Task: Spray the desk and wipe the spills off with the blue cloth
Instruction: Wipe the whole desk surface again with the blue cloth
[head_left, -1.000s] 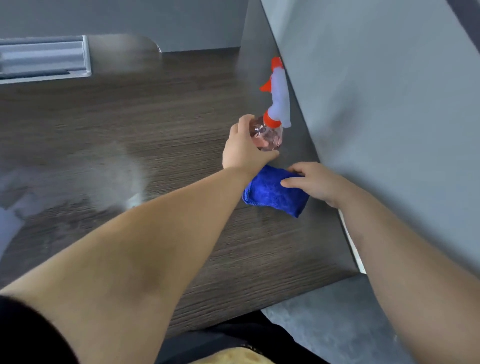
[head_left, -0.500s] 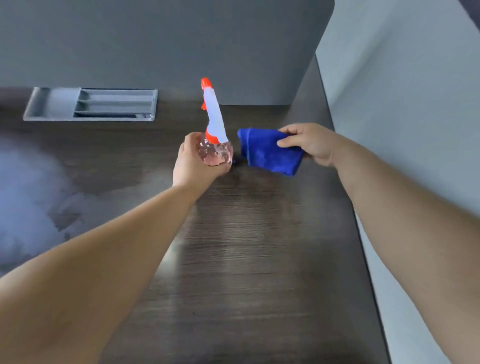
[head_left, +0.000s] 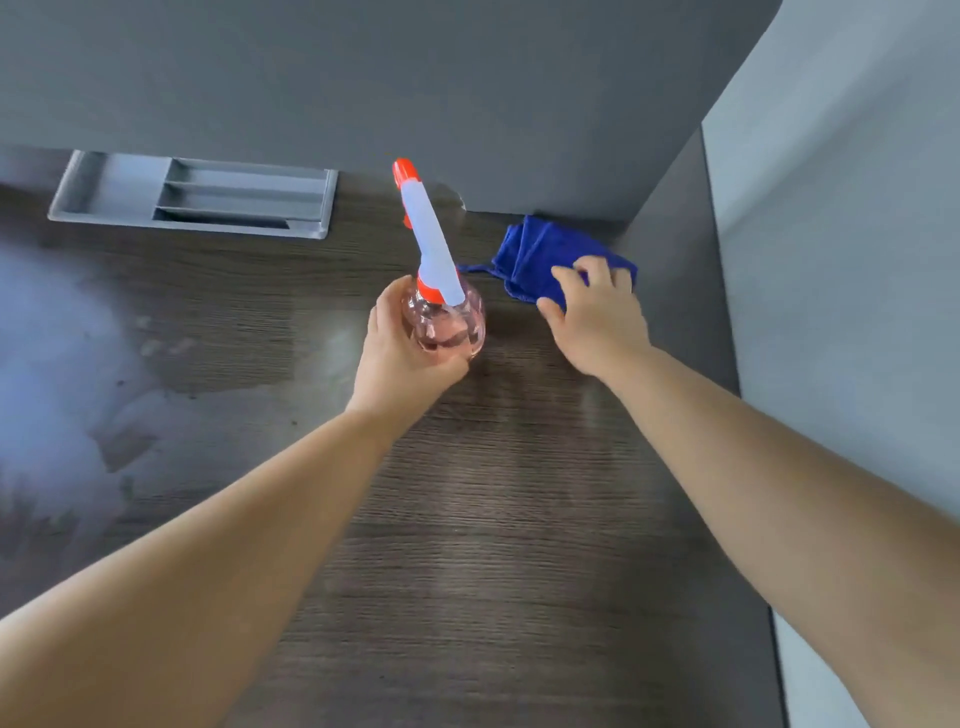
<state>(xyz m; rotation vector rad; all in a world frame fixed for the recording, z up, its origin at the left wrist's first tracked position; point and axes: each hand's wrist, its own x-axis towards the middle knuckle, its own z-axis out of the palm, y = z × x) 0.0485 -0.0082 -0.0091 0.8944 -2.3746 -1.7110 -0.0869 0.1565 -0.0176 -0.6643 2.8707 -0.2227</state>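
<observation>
A spray bottle (head_left: 445, 328) with a clear pink round body, a white head and an orange nozzle stands on the dark wood-grain desk (head_left: 493, 519). My left hand (head_left: 400, 358) is wrapped around its body from the near left. The folded blue cloth (head_left: 535, 249) lies on the desk in the back right corner. Spread flat, my right hand (head_left: 597, 317) rests on the cloth's near right part with fingers apart, not gripping it. A pale wet sheen (head_left: 62, 364) covers the desk's left side.
A grey recessed tray (head_left: 197, 200) with long slots sits in the desk at the back left. A grey back panel (head_left: 467, 93) and a grey side partition (head_left: 831, 260) close off the corner just behind and right of the cloth.
My right hand carried the cloth from the near desk edge to the back corner, set it down and loosened its grip. My left hand moved the bottle further onto the desk, still holding it.
</observation>
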